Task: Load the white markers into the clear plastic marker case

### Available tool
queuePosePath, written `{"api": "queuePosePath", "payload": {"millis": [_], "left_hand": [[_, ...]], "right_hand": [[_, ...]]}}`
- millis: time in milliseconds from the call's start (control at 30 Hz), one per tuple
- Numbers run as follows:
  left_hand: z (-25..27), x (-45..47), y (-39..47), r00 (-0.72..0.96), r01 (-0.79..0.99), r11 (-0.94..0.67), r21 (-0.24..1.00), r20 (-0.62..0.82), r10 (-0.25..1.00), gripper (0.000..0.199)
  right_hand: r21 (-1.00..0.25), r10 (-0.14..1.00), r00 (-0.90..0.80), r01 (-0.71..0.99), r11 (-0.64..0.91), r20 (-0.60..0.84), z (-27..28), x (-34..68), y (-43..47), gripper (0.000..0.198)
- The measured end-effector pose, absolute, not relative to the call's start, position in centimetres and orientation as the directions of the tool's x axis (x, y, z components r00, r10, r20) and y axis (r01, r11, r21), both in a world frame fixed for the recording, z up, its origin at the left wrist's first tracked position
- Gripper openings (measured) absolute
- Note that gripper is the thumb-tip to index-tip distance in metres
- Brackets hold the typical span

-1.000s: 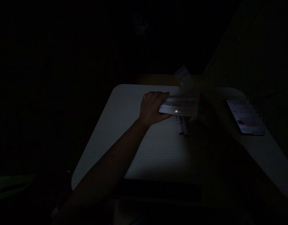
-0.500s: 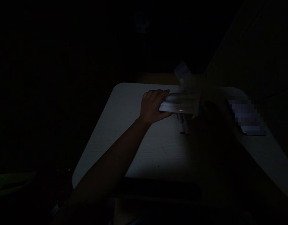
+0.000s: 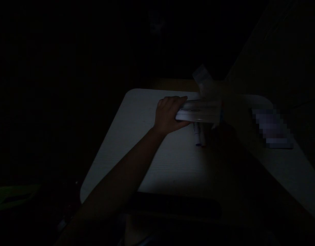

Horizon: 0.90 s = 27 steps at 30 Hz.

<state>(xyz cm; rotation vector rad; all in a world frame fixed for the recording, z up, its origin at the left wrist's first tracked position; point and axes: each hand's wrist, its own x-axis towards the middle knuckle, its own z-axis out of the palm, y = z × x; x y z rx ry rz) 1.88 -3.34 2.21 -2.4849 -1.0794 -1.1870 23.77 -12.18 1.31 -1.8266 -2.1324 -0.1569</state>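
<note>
In the head view, my left hand (image 3: 169,114) is closed around the left end of a clear pack of white markers (image 3: 200,111), which lies sideways above the tabletop. Red and blue ends show at the pack's right side. Beneath it, two loose markers (image 3: 199,136) stick out toward me, one with a dark blue end and one with a red end. Behind the pack rises a crumpled clear plastic flap or bag (image 3: 203,80). My right hand (image 3: 224,133) is in deep shadow by the pack's lower right end; its fingers cannot be made out.
A pale wood-grain table (image 3: 126,143) carries everything, and its near edge is in shadow. On the right lies a flat, phone-like object (image 3: 272,128) with its face blurred out. Something green (image 3: 16,194) shows at the lower left. The surroundings are very dark.
My right hand has shifted slightly left and down, closer to the pack's lower right end. My left hand keeps its grip on the pack. The whole view has shifted slightly.
</note>
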Motion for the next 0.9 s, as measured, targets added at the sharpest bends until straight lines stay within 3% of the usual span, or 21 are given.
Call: {"api": "queuePosePath", "payload": {"millis": [100, 200, 333, 433, 733, 900], "left_hand": [[2.2, 1.9, -3.3, 0.419, 0.684, -0.717, 0.132, 0.734, 0.534, 0.081], [2.2, 1.9, -3.4, 0.422, 0.695, -0.706, 0.138, 0.716, 0.556, 0.082], [2.2, 1.9, -3.4, 0.418, 0.693, -0.707, 0.138, 0.722, 0.551, 0.083], [2.2, 1.9, -3.3, 0.420, 0.690, -0.708, 0.147, 0.716, 0.558, 0.082], [2.3, 1.9, -3.4, 0.423, 0.686, -0.715, 0.130, 0.729, 0.538, 0.084], [2.3, 1.9, -3.4, 0.423, 0.701, -0.702, 0.125, 0.719, 0.551, 0.085]], "right_hand": [[-0.110, 0.966, -0.117, 0.983, 0.146, 0.230, 1.7, 23.2, -12.6, 0.044], [0.001, 0.963, -0.200, 0.979, 0.204, 0.181, 1.9, 22.6, -13.1, 0.047], [0.049, 0.972, -0.173, 0.985, 0.167, 0.158, 1.6, 22.3, -13.5, 0.058], [0.076, 0.966, -0.204, 0.978, 0.194, 0.161, 1.3, 22.4, -13.5, 0.053], [0.049, 0.978, -0.161, 0.987, 0.156, 0.130, 0.6, 21.6, -12.6, 0.069], [0.079, 0.990, -0.140, 0.987, 0.138, 0.022, 1.5, 21.1, -13.0, 0.058]]}}
